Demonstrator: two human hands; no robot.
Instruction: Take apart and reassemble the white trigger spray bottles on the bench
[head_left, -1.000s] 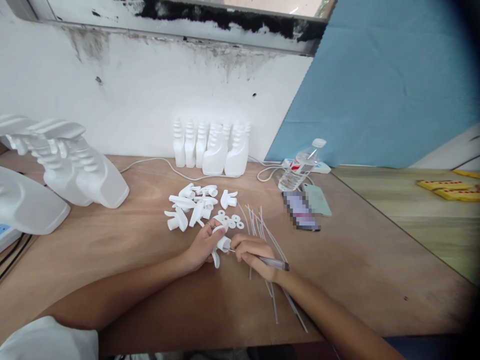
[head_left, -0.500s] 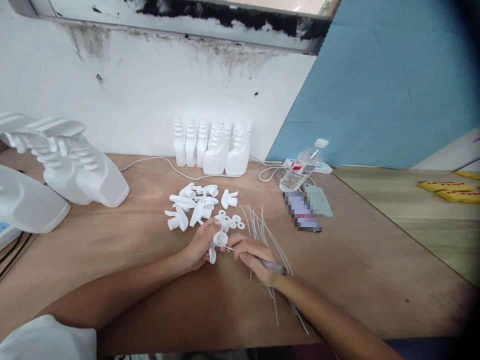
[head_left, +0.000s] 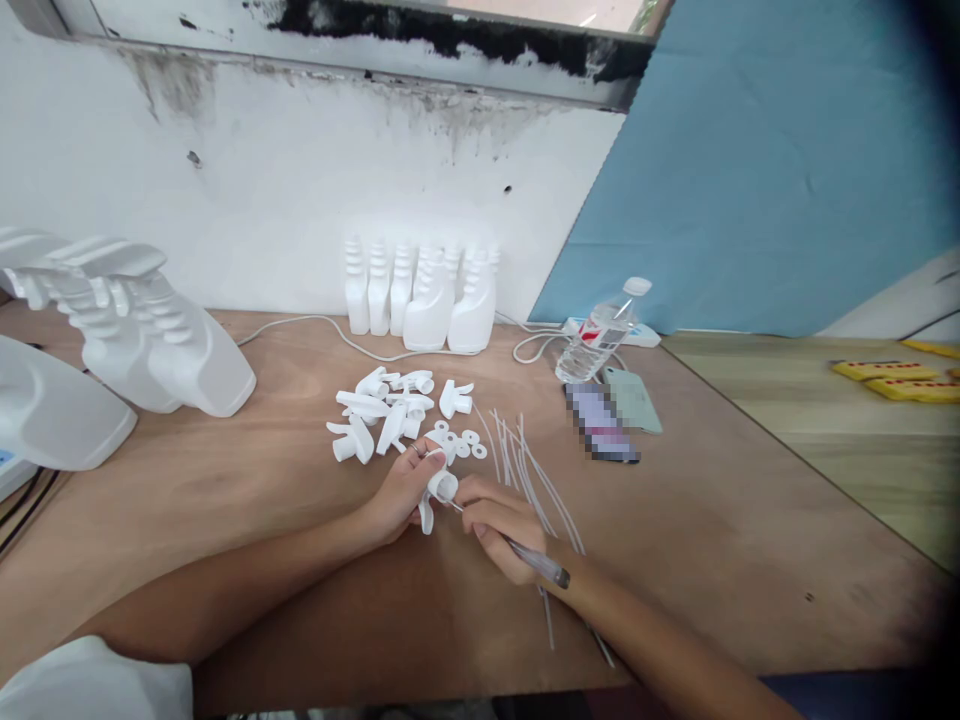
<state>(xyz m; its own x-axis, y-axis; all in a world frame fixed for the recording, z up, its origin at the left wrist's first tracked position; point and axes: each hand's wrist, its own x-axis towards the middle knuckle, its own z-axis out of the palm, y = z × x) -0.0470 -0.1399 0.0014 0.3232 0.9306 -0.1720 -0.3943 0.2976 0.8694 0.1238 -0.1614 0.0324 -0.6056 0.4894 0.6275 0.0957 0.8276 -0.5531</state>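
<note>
My left hand [head_left: 401,492] is closed on a white trigger spray head [head_left: 443,487]. The round open collar of the head faces towards my right hand, and its trigger hangs down. In my right hand [head_left: 504,524] is a slim pen-like tool [head_left: 551,568] with a greyish see-through barrel and a thin metal tip. That tip is at the collar's lower rim; whether it touches is too small to tell. Just behind my hands lie several flat white washers [head_left: 465,447]. A pile of white spray heads [head_left: 390,408] spreads beyond my left hand.
Thin white tubes [head_left: 538,490] lie under and beside my right hand. At the wall stand small white bottles [head_left: 427,318]; larger white bottles [head_left: 202,360] are on the left. A water bottle [head_left: 592,345], a phone [head_left: 602,422] and a white cable [head_left: 315,322] are farther back.
My right hand and the pen-like tool have moved slightly down, and the tool's tip has shifted from inside the collar to its lower edge. The spray head has turned in my left hand.
</note>
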